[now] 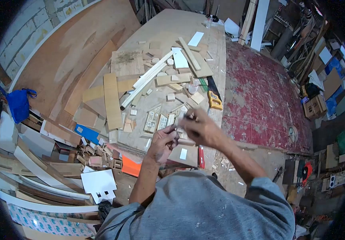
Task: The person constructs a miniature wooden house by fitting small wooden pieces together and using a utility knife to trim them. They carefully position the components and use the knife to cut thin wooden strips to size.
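My left hand (162, 144) is closed, its thumb and fingers pinched at a small pale piece (179, 130) too small to name. Close beside it, my right hand (200, 127) is curled, with its fingertips bent down near that piece. Motion smears those fingers, and whatever they hold is hidden. Beneath the hands, on the table, lie small wooden model house fronts (152, 119) with white window frames. A flat board (183, 155) bearing a white rectangle sits at the near table edge, and a red tool (201, 157) lies to its right.
A hand saw with a yellow handle (215, 100) rests at the table's right edge. Wood strips (148, 78), blocks and offcuts cover the middle of the table (172, 24). Scraps (96, 152) are heaped at left, beside an orange sheet (131, 165). Red flooring (260, 96) lies at right.
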Available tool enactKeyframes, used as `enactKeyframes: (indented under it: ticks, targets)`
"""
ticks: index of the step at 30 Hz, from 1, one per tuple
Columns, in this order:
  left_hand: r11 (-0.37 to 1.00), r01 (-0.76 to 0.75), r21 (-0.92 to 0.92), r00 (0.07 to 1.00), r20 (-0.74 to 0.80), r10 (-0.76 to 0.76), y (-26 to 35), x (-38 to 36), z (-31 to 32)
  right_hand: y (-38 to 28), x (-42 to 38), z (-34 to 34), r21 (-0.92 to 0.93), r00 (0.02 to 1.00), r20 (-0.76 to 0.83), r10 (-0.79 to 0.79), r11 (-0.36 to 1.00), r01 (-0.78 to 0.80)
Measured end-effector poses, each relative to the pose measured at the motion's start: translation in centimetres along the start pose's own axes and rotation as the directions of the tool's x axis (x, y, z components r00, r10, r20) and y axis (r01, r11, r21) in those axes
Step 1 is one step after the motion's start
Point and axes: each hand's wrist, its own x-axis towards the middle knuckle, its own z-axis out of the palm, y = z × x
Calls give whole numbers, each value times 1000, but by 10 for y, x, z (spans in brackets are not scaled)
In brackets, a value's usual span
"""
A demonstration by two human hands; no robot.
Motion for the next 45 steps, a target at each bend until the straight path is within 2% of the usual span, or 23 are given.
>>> enactKeyframes:
  ticks: [1, 2, 3, 4, 6, 7, 8, 10, 12, 16, 19, 23, 26, 27, 28, 29, 31, 32, 34, 36, 38, 45]
  targets:
    - [997, 8, -73, 1000, 12, -7, 1, -3, 0, -6, 1, -1, 47, 998, -3, -64, 997, 64]
    - [997, 15, -72, 1000, 5, -15, 1, -4, -1, -12, -4, 2, 105, 994, -7, -112, 988, 112]
    - [998, 21, -64, 1000, -13, -22, 0, -3, -1, 3, -7, 0, 89, 997, 72, -38, 996, 31]
    - [998, 26, -56, 999, -29, -28, -2, -4, -1, 19, -6, -2, -50, 997, 55, 57, 997, -55]
    - [997, 55, -48, 998, -17, -56, 0, -1, -8, 33, -3, -19, -9, 964, -144, 224, 974, -227]
    - [990, 71, -126, 997, -1, -72, -2, -5, -8, 33, -2, -27, -67, 970, -186, 154, 983, -169]
    - [977, 89, -196, 996, 19, -87, -3, -8, -8, 27, -2, -28, -62, 972, -180, 153, 984, -167]
    - [967, 90, -237, 996, 21, -88, -5, -6, -9, 9, -5, -28, 58, 975, -138, 177, 984, -170]
    - [953, 80, -290, 993, 103, -52, -6, -7, -7, -3, -6, -20, 97, 991, -71, 112, 990, -105]
    - [954, 101, -282, 993, 86, -79, -7, -8, -6, -10, -10, -11, 83, 998, -31, 53, 995, -50]
    - [984, 89, -157, 996, -1, -90, -4, -8, -3, -11, -10, -5, 89, 999, 23, -37, 995, 35]
    - [958, 71, -277, 997, 19, -68, -1, -2, 1, -9, -13, -1, 74, 998, 62, -6, 997, 2]
    - [983, 53, -173, 998, 35, -48, -3, -13, 2, -6, -8, 0, 42, 998, 18, -63, 997, 63]
    - [980, 62, -190, 997, -27, -68, -2, -13, 6, -9, -5, -4, 6, 999, -6, 34, 999, -34]
    - [977, 58, -205, 993, -85, -77, 2, -9, 9, -13, -2, -5, -1, 1000, -6, 21, 1000, -21]
    - [977, 36, -208, 999, 47, -27, -3, -6, -3, -20, -2, -4, 45, 1000, 4, -27, 999, 27]
    - [979, 57, -195, 998, 13, -55, -3, -5, -2, -14, -5, -2, 116, 992, 2, -125, 985, 124]
    - [980, 83, -182, 996, -12, -87, -4, -5, -1, 7, -6, 2, 29, 993, 7, -119, 992, 119]
    - [988, 58, -142, 998, 15, -57, -2, -1, 1, 15, -1, -13, -58, 994, -66, 88, 994, -92]
    - [996, 55, -65, 997, -59, -59, -2, -5, 4, 11, 1, -22, -64, 992, -84, 90, 993, -96]
    - [998, 49, -30, 996, -79, -52, 0, -3, 5, -1, -1, -23, 33, 994, -37, 101, 994, -100]
    - [995, 0, 97, 994, -111, 11, -4, 0, 8, 10, -11, -6, 8, 998, 5, 55, 998, -55]
